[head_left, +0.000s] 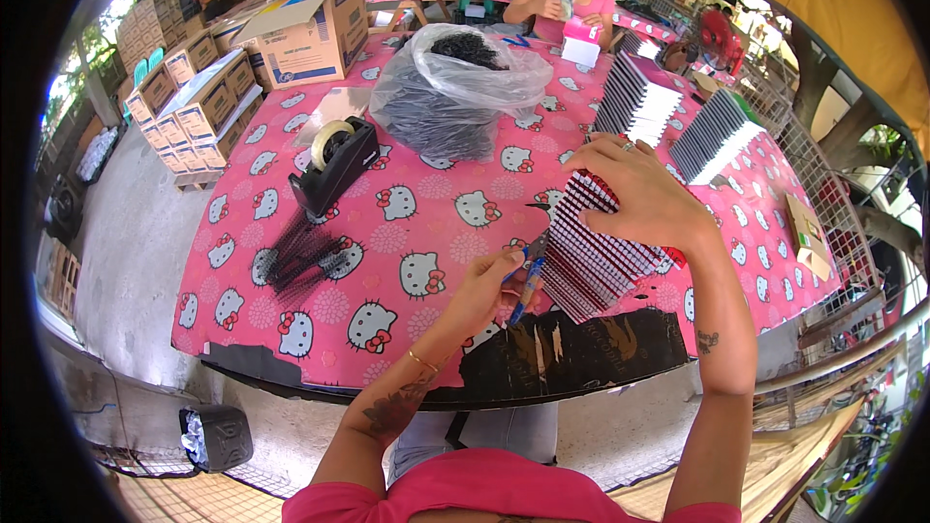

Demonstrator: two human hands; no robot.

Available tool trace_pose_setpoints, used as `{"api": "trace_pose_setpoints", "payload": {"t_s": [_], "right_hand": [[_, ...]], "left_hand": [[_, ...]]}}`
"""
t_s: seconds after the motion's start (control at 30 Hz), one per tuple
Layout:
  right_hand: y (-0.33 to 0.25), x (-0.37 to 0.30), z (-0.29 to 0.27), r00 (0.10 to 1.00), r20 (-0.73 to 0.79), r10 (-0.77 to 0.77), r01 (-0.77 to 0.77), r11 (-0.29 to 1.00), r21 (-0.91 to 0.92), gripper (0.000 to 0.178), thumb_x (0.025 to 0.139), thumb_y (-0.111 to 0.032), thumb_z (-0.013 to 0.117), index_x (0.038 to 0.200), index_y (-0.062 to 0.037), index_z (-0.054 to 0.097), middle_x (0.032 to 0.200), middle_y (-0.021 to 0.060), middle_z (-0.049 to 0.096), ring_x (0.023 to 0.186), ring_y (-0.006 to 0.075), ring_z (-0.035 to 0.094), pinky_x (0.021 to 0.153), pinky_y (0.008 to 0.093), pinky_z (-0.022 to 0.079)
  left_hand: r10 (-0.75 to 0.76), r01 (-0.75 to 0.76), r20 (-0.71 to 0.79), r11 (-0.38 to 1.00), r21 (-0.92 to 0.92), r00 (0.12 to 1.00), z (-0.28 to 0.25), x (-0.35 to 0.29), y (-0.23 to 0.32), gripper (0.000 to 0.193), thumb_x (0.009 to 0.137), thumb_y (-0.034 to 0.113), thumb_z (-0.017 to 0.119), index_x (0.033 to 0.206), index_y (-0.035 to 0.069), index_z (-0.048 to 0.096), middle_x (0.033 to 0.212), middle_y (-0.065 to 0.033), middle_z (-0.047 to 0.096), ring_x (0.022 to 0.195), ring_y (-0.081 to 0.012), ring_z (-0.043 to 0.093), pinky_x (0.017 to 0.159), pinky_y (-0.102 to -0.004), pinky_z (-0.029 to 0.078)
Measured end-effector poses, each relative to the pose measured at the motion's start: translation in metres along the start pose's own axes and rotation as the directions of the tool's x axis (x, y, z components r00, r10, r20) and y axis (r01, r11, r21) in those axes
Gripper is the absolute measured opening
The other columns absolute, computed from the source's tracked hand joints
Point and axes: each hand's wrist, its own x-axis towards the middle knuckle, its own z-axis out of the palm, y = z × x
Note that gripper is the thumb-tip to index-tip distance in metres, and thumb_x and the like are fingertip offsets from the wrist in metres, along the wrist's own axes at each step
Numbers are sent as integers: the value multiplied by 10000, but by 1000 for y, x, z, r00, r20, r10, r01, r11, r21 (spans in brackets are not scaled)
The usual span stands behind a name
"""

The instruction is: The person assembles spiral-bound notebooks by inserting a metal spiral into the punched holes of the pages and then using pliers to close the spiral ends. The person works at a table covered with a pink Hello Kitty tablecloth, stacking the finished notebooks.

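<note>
While the right hand (644,196) lies flat with fingers spread on a notebook stack (596,257) near the front edge of the surface (407,232), the left hand (494,286) is closed around blue pliers (528,281) at the stack's left side. A tape dispenser (334,165) and a bag (455,87) stand farther back.

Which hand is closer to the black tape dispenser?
Left. The left hand, holding pliers, sits just right of the tape dispenser; the right hand rests farther right on the notebooks.
</note>
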Motion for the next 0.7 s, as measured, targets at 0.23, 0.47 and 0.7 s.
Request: {"api": "trace_pose_setpoints", "payload": {"t_s": [0.23, 0.47, 0.7], "right_hand": [[3, -1, 2, 1000, -4, 0, 0, 1000, -19, 535, 749, -276, 688, 1242, -99, 582, 1270, 111, 557, 1315, 367, 439, 1127, 589, 263], [2, 1, 2, 1000, -1, -10, 10, 1000, -17, 533, 753, -283, 683, 1241, -96, 581, 1274, 112, 553, 1322, 374, 430, 1128, 590, 258], [0, 0, 2, 1000, -2, 2, -2, 1000, -17, 536, 752, -280, 686, 1244, -98, 579, 1270, 113, 553, 1323, 366, 430, 1125, 597, 256]], "left_hand": [[745, -455, 314, -17, 891, 589, 9, -5, 8, 316, 905, 145, 625, 1192, 13, 653, 795, -109, 621, 641, -241, 605, 568, -330, 470], [301, -217, -60, 799, 561, 952, 2, -1, 1, 298, 906, 126, 625, 1169, -5, 670, 760, -120, 612, 621, -238, 584, 594, -339, 456], [691, -430, 258, 83, 899, 675, 2, -4, 9, 296, 961, 166, 577, 1187, -8, 656, 827, -147, 673, 657, -161, 601, 607, -335, 475]]}}
